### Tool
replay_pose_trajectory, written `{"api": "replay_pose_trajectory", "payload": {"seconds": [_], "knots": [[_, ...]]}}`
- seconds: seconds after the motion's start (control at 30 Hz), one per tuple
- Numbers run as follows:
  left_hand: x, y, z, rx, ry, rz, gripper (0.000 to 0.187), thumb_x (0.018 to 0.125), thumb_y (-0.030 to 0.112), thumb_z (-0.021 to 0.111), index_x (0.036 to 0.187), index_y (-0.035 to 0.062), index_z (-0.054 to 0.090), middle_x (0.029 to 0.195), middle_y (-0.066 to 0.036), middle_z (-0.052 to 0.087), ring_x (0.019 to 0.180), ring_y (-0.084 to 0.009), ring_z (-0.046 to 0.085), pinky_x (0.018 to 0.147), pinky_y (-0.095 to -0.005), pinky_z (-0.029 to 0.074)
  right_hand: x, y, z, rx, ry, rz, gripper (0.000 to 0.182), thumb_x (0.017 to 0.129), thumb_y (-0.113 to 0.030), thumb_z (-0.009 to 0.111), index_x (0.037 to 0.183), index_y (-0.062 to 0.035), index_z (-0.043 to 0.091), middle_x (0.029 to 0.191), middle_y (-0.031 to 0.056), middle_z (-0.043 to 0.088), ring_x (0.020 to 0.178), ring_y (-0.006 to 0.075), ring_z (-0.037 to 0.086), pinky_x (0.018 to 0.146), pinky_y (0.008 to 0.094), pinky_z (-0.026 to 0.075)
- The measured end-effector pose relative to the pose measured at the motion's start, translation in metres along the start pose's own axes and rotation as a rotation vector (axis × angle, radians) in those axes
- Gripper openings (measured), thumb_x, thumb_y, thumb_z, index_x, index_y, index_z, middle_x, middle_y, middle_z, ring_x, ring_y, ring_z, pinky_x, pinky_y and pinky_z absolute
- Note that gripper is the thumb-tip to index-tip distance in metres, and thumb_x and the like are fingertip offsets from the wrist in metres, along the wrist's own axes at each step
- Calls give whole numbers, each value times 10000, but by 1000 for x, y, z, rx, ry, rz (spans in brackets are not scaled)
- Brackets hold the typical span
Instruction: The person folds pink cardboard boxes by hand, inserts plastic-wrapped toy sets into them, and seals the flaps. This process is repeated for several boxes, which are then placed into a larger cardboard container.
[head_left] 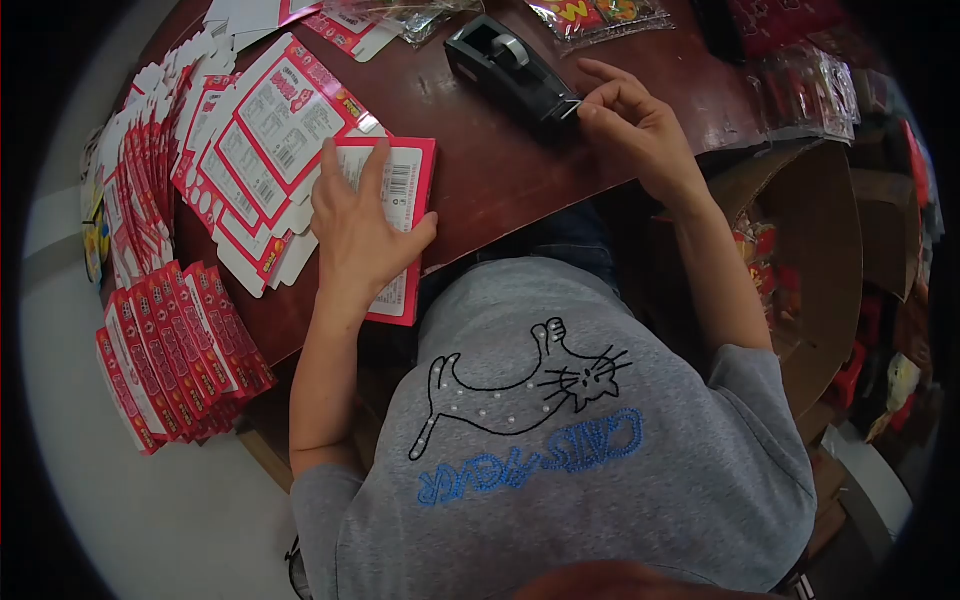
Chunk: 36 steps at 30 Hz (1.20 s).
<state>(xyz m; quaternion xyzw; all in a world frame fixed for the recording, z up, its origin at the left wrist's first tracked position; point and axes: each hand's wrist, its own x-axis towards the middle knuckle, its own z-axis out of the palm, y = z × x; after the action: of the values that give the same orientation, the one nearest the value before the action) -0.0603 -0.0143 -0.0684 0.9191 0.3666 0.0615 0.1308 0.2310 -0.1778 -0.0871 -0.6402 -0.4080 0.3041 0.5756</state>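
Note:
My left hand (pixel 362 225) lies with its fingers spread on a pink and white box (pixel 408 190) near the table's front edge. Black print and a barcode show on the box's upper face. At the cutting end of a black tape dispenser (pixel 510 75), my right hand (pixel 630 125) has thumb and index finger pinched together on a small piece of clear tape (pixel 570 108). Its other fingers are partly curled. Just left of the box, flat printed cartons (pixel 270 130) lie fanned out in an overlapping pile.
More cartons stand in a dense row (pixel 145 190) at the far left, above stacked pink boxes (pixel 180 360). Clear plastic packets (pixel 605 15) lie at the table's back. An open cardboard box (pixel 825 250) with red packets stands right of my right forearm.

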Motion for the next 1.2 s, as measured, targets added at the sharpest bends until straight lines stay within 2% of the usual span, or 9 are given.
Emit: {"api": "replay_pose_trajectory", "payload": {"seconds": [0.17, 0.23, 0.3, 0.53, 0.83, 0.93, 1.03, 1.1, 1.2], "knots": [[7, 13, -16, -71, -135, 455, 890, 632, 308, 766, 1476, 215, 496, 1603, -211, 251, 1400, -473, 317, 1116, -589, 324, -18, 12, 5, -293, 95, 135, 107, 918, -131, 710, 941, -26, 711, 1352, 113, 586, 1056, 182, 673, 865, 292, 531], [7, 14, -20, -88, -237, 476, 883, 612, 269, 771, 1459, 226, 529, 1621, -188, 253, 1454, -434, 285, 1183, -542, 262, -24, 10, 5, -491, 111, -53, 86, 953, -84, 667, 1000, -13, 678, 1167, 61, 632, 1014, 133, 645, 839, 275, 530], [6, 8, -16, -34, -342, 691, 875, 596, 270, 776, 1441, 281, 552, 1632, -191, 227, 1451, -430, 291, 1193, -535, 254, -31, -12, 8, -310, 8, 28, 106, 957, -80, 661, 1041, -17, 672, 1113, 64, 652, 989, 138, 655, 846, 285, 534], [10, 0, -12, -32, -331, 764, 921, 588, 279, 803, 1462, 331, 520, 1651, -161, 189, 1421, -422, 330, 1159, -577, 305, -12, -44, 48, -412, -622, 32, 350, 973, -62, 591, 1313, -34, 513, 956, 122, 701, 880, 255, 718, 781, 377, 555], [11, -2, -11, -63, -338, 736, 915, 564, 265, 843, 1428, 250, 539, 1650, -144, 200, 1413, -413, 341, 1141, -554, 340, -9, -10, 75, -591, -506, -87, 269, 949, -173, 633, 1152, -67, 492, 923, 169, 706, 866, 375, 699, 726, 477, 546], [8, -2, -15, -74, -340, 718, 871, 557, 266, 841, 1381, 233, 563, 1646, -134, 217, 1414, -418, 337, 1146, -549, 337, -12, -24, 70, -793, -494, 9, 305, 937, -155, 681, 1172, -48, 520, 920, 151, 704, 838, 310, 714, 724, 390, 552], [5, -3, -29, -135, -303, 676, 875, 576, 277, 849, 1390, 202, 539, 1623, -157, 250, 1417, -427, 332, 1155, -537, 330, -18, -49, 53, -591, -167, -55, 292, 926, -188, 731, 1118, -35, 573, 876, 109, 706, 781, 215, 712, 709, 319, 548], [1, -6, -44, -271, -71, 406, 920, 618, 288, 861, 1438, 150, 467, 1596, -201, 266, 1423, -427, 326, 1163, -524, 317, -9, -46, 34, -404, 165, -48, 251, 935, -204, 743, 1063, -28, 618, 875, 48, 695, 781, 126, 672, 701, 261, 525], [-4, -20, -56, -830, -39, -309, 1053, 690, 298, 887, 1537, 105, 292, 1587, -241, 248, 1450, -440, 288, 1176, -504, 306, 13, -15, 19, -437, 224, -93, 315, 925, -321, 719, 1059, -40, 666, 961, 126, 680, 884, 234, 670, 748, 350, 537]]}}
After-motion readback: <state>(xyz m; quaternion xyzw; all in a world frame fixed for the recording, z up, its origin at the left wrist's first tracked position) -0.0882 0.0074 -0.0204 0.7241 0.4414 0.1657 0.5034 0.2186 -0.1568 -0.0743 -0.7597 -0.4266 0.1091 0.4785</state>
